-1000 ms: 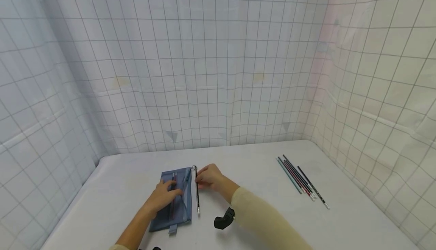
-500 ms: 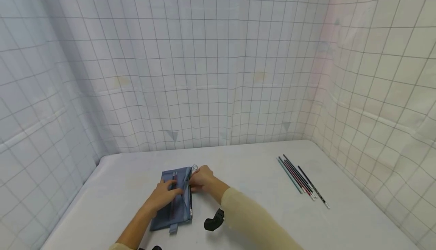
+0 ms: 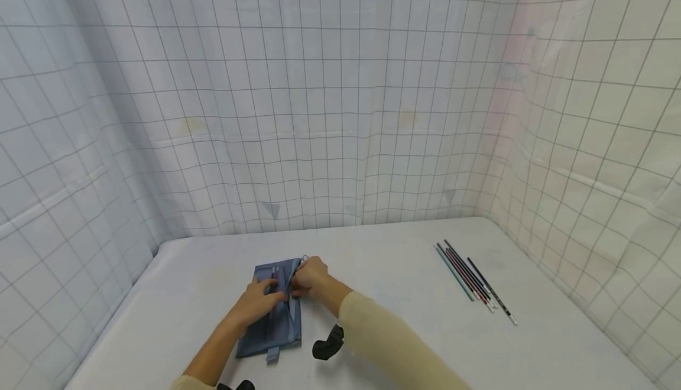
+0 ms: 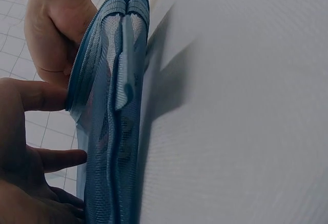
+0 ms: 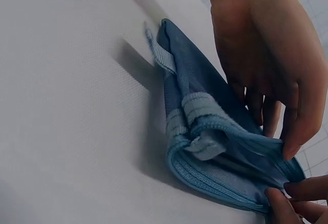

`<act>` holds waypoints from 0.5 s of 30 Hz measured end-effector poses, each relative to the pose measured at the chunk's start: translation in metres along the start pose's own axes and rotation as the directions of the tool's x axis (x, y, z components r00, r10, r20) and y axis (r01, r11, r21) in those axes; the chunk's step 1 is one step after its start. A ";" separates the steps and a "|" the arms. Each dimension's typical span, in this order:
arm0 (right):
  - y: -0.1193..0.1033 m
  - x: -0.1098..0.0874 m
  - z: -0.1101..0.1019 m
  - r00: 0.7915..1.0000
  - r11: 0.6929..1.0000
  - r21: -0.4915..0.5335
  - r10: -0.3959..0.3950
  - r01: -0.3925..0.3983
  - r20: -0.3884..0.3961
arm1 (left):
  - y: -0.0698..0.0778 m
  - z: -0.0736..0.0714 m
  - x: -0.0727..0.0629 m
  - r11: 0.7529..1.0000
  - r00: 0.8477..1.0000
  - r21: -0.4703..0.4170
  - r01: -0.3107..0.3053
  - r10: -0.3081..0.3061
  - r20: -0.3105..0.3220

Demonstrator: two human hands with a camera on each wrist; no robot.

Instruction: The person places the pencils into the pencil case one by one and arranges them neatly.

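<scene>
A blue mesh zip pouch (image 3: 256, 340) lies on the white table with its long zipped side facing right. Through its mesh show pencils (image 3: 275, 273) near the far end. My left hand (image 3: 258, 305) rests across the pouch, fingers spread on the mesh and thumb at the upper zipper lip. The mouth gapes in the right wrist view, with the zipper edge (image 5: 210, 188) curving below. My right hand (image 3: 310, 276) is at the far part of this mouth, fingertips pinching a dark pencil (image 5: 249, 166) that runs inside the pouch. Those fingertips partly hide the pencil's end.
To the right on the table lies a loose bundle of several pencils (image 3: 468, 278), black, red and teal. One dark pencil (image 3: 492, 291) lies slightly apart from it. White gridded curtains (image 3: 340, 112) enclose the table at the back and sides. A black wrist device (image 3: 328, 345) hangs below my right sleeve.
My right hand has moved left to the pouch with the black pencil, which lay beside the zipper and is now inside the mouth. My left hand has stayed on the pouch.
</scene>
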State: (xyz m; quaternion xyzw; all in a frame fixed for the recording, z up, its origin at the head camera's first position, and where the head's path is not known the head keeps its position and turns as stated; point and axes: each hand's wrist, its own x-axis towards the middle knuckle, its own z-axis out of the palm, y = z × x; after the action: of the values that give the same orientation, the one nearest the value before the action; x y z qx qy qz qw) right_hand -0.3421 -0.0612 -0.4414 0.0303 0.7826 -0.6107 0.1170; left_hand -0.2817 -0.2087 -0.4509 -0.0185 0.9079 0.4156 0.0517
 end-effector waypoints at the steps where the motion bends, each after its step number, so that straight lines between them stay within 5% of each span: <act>1: 0.000 0.000 0.000 1.000 1.000 0.010 -0.004 0.004 0.014 | 0.000 0.000 0.000 1.000 1.000 -0.003 0.001 -0.001 0.001; 9: 0.007 0.007 0.000 0.980 0.960 0.253 0.077 -0.123 0.185 | 0.000 -0.002 0.001 1.000 1.000 -0.001 -0.002 0.002 0.013; 15: 0.011 0.006 0.000 0.949 0.924 0.344 0.057 -0.169 0.311 | -0.001 -0.002 0.003 1.000 1.000 -0.002 0.015 -0.015 0.018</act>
State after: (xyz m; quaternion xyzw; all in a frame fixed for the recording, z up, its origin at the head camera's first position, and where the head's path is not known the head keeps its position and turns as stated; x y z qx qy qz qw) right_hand -0.3462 -0.0591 -0.4532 0.0057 0.6253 -0.7357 0.2603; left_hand -0.2845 -0.2104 -0.4508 -0.0218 0.9068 0.4163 0.0631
